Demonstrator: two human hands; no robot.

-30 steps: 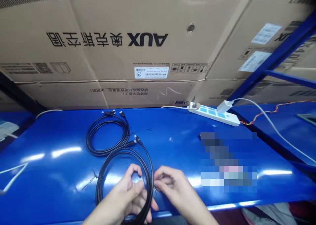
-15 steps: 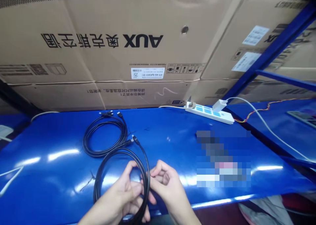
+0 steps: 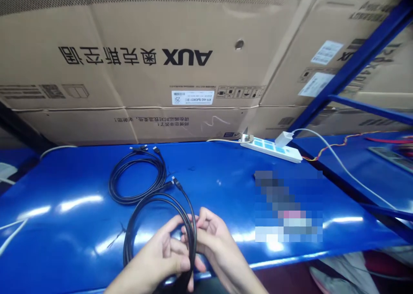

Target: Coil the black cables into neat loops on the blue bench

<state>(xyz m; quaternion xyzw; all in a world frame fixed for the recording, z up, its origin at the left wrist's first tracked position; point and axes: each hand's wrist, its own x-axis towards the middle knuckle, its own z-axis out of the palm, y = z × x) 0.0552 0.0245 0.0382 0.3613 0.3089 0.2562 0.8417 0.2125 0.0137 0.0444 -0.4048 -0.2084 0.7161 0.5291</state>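
Your left hand and right hand are drawn in close together, fingers curled, not spread. Both close on a looped black cable where it passes between them. Your left thumb lies across the strands; your right fingertips meet it from the other side. The exact pinch point is partly hidden by your fingers.

Status of work: that cable is gathered into a loose, open loop, its lower part running out of view beneath your hands. Its black plug sits free at the top of the loop. A coiled black cable lies beside that plug, nearly touching it, in a neat round bundle with its connector ends loose at the top. No tie or strap shows on either cable.

Surroundings: both cables rest on the blue desk, left of the white power strip, which serves as the reference point. A white charger is plugged into that strip. Cardboard cartons stand behind it, and a blue steel rack upright rises to its right. An object in front of it is blurred out and cannot be identified.
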